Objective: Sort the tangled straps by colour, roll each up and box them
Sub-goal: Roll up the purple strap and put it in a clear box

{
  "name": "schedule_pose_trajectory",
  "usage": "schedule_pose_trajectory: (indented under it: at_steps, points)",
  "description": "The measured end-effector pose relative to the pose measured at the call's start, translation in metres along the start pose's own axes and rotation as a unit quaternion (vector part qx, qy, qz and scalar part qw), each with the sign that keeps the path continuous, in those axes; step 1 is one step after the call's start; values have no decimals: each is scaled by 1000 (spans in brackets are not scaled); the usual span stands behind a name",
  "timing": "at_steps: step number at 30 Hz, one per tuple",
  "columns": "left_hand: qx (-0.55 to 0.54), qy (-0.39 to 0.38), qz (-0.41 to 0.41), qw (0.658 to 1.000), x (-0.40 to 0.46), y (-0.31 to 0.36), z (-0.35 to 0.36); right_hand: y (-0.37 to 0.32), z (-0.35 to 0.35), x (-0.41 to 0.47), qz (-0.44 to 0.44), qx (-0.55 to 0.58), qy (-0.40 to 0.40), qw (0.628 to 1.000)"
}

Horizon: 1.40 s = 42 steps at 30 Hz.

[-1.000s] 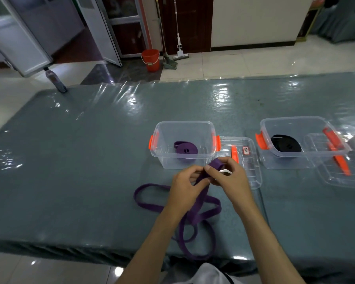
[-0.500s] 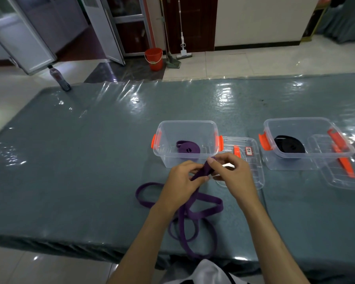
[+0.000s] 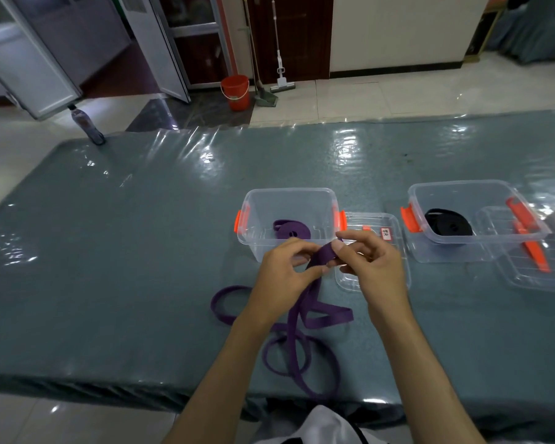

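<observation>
Both forearms are bare to the bottom of the view, with no sleeves, watch or rings showing. The left hand and right hand are ungloved. A white garment with a dark stripe covers the torso.

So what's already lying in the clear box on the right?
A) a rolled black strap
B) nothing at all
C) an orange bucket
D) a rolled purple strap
A: a rolled black strap lies inside the right-hand box, while the purple roll is in the other box.
</observation>
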State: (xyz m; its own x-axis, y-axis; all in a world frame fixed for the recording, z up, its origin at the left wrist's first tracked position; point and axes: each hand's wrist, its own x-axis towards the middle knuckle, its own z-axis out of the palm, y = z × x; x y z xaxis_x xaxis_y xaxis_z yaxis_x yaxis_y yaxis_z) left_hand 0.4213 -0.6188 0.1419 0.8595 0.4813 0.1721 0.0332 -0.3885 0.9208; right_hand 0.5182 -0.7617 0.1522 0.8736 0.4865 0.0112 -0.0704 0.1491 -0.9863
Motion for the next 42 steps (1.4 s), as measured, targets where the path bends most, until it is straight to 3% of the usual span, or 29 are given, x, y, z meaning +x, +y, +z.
schedule_pose_trajectory:
  at_steps: [4, 7, 11, 16, 20, 24, 30, 37, 42]
  points:
    - [-8, 30, 71, 997, 4, 14, -9, -4, 0, -1, 74, 136, -11, 988]
    - [-18, 32, 86, 996, 5, 20, -12, -5, -3, 1, 99, 125, -48, 986]
    - [-75, 20, 27, 997, 4, 22, -12, -4, -4, -2, 117, 150, -44, 981]
    - [-106, 62, 51, 991, -3, 22, 5, -7, -2, -7, 132, 167, -44, 976]
    - [-96, 27, 46, 994, -4, 17, 6, -5, -1, -13, 119, 129, -22, 984]
    - [-41, 33, 106, 993, -6, 13, 6, -4, -3, -18, 71, 61, -41, 995]
    - [-101, 6, 85, 991, -9, 24, 12, -12, -17, -21, -112, 4, -12, 994]
    - [-179, -82, 50, 979, -6, 36, 2, -6, -22, -30, -195, 18, -32, 980]
    - [-201, -14, 50, 978, -5, 44, 4, -9, -20, -28, -186, 29, -50, 981]
